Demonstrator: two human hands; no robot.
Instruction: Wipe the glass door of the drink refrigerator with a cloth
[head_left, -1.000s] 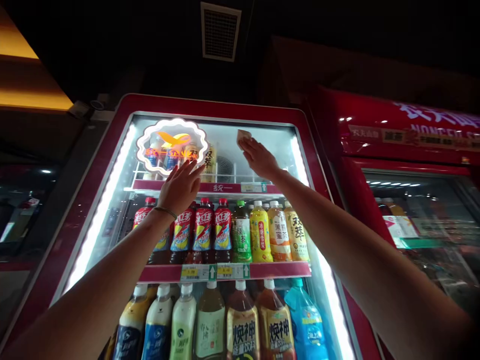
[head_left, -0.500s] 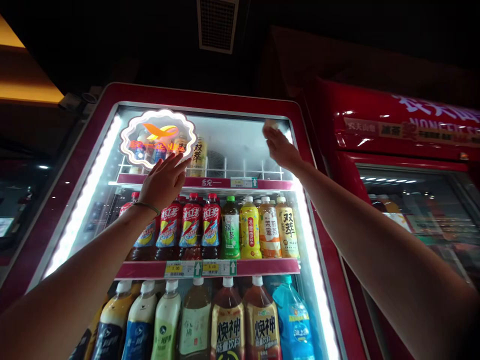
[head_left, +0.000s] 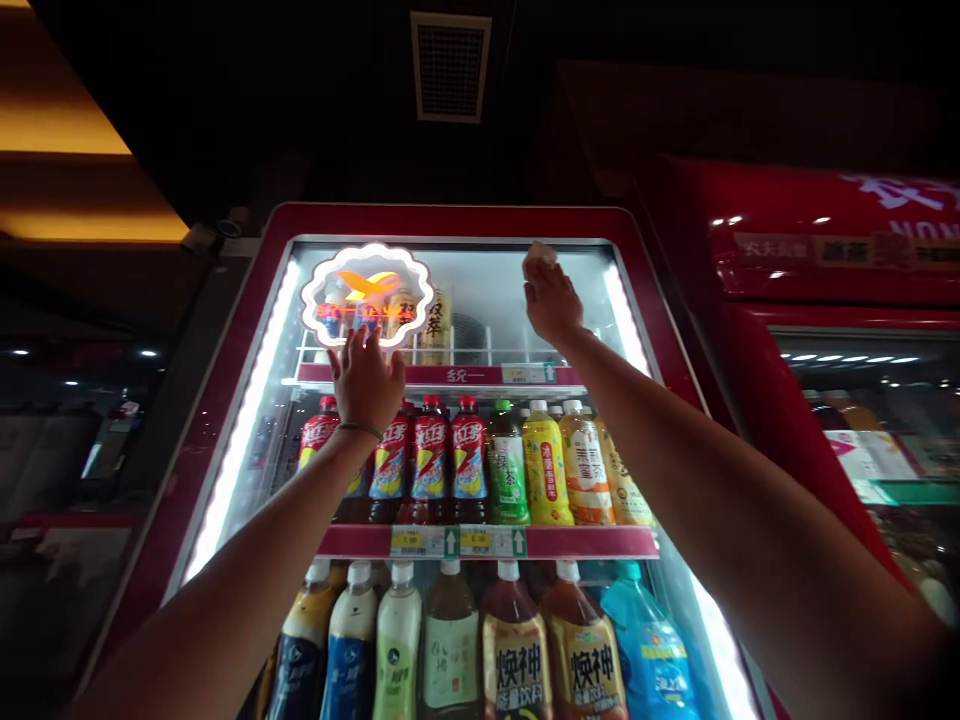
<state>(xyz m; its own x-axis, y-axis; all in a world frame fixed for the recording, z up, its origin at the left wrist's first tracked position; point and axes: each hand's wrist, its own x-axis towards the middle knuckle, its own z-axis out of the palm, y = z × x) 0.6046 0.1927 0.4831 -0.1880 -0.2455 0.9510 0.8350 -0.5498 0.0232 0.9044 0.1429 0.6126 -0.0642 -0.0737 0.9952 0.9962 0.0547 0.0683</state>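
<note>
A drinks fridge with a red frame (head_left: 457,218) and a glass door (head_left: 487,275) stands in front of me. My right hand (head_left: 553,305) is raised to the upper right of the glass, its fingers closed on a pale, crumpled cloth (head_left: 538,258). Whether it is fabric or paper I cannot tell. Below the glowing scalloped logo sign (head_left: 367,296), my left hand (head_left: 367,378) is spread open against or just before the glass, holding nothing. A thin band (head_left: 361,429) circles the left wrist.
Behind the glass, shelves hold red-capped tea bottles (head_left: 430,450), a green tea bottle (head_left: 508,465) and larger bottles such as a blue one (head_left: 652,640). Another red fridge (head_left: 810,240) stands at the right. A vent (head_left: 450,68) is overhead.
The view has shifted, so the fridge sits further right and lower. My right hand has moved left along the upper glass with the cloth. My left hand's fingers now point more upward and spread wider.
</note>
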